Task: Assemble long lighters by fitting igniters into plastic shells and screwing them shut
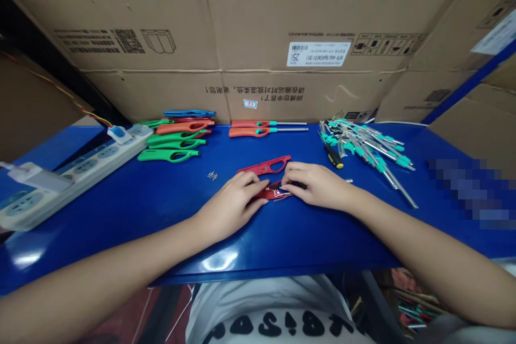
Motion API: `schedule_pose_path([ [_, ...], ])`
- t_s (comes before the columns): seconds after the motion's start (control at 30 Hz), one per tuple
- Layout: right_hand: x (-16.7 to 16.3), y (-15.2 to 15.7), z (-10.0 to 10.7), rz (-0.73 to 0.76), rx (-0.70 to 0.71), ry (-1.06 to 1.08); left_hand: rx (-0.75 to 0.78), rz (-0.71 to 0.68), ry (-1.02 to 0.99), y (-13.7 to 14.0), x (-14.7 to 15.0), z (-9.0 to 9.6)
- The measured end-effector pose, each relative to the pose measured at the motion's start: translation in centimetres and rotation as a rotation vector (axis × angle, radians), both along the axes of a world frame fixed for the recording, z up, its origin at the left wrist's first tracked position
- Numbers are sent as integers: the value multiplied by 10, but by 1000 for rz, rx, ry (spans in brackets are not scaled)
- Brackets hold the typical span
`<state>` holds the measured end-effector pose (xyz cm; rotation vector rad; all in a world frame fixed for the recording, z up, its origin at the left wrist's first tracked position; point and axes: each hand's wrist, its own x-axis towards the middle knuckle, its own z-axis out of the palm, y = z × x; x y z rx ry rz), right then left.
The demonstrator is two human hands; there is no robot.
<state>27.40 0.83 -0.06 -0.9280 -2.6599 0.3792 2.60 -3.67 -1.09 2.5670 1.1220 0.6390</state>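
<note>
Fingers (256,188) of the left hand (230,203) clamp a red casing (264,194); whether the right hand (316,185) grips its white wire (277,193) is unclear.

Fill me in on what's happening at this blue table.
A person is working on a red casing with both hands. The left hand holds one end, while the right hand's fingers are at the wire and small parts in it. Another red piece lies just beyond. Loose metal bits are off to the left; a screwdriver lies by the teal-and-metal parts on the right.
</note>
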Motion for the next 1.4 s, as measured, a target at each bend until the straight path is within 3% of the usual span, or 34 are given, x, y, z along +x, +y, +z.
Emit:
schedule_pose_path([
  [0.17,-1,2,-5,35,25,26,-13,-12,-32,0,1,-2],
  [0.37,-7,-1,-6,7,117,-95,16,-43,5,-1,2,0],
  [0.77,4,0,10,162,-93,79,184,54,402,-16,11,4],
  [1.0,3,6,2,133,-195,193,112,21,324,-17,5,7],
  [1.2,8,13,-5,-75,-493,284,65,-8,195,-15,2,7],
  [1.4,7,10,-1,-19,-462,262,32,-22,163,-14,2,8],
])
